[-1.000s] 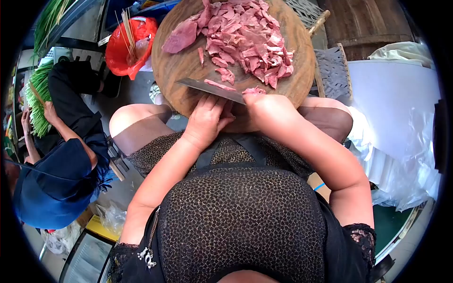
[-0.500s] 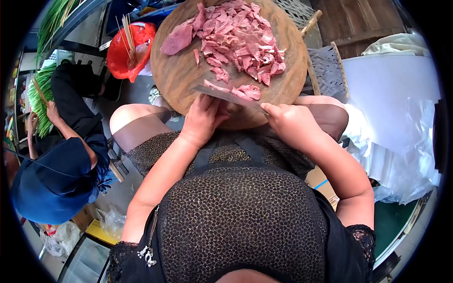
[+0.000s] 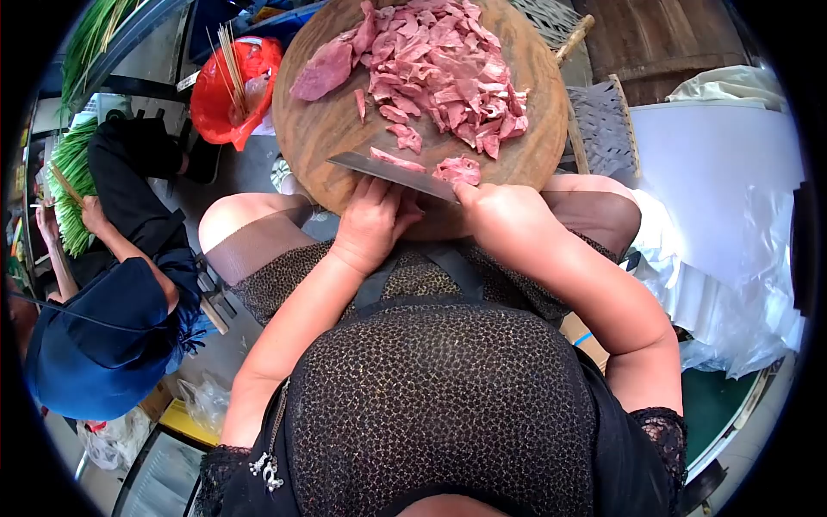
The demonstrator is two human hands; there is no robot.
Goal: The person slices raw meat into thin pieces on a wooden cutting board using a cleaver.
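Note:
A round wooden board [image 3: 319, 164] bears a heap of sliced pink meat [image 3: 448, 73], with a larger uncut-looking lump [image 3: 323, 72] at its left. Near the board's front edge my right hand [image 3: 500, 211] is closed round the handle end of a wide knife [image 3: 392, 174], whose blade points left. My left hand [image 3: 372, 215] is closed just below the blade, its fingertips partly hidden by it, pressing on meat mostly out of sight. Beyond the blade lie a thin slice [image 3: 396, 160] and a small cluster of cut pieces [image 3: 457, 170].
A red bag-lined container [image 3: 215, 99] with thin sticks stands left of the board. Farther left a person in dark blue [image 3: 103, 336] handles green stalks [image 3: 73, 172]. At the right are a woven seat [image 3: 606, 129] and a pale sheet-covered surface [image 3: 715, 181].
Over the last second the knife and my right hand shifted right, then back left. The small cluster of cut pieces shows more fully beyond the blade than at first.

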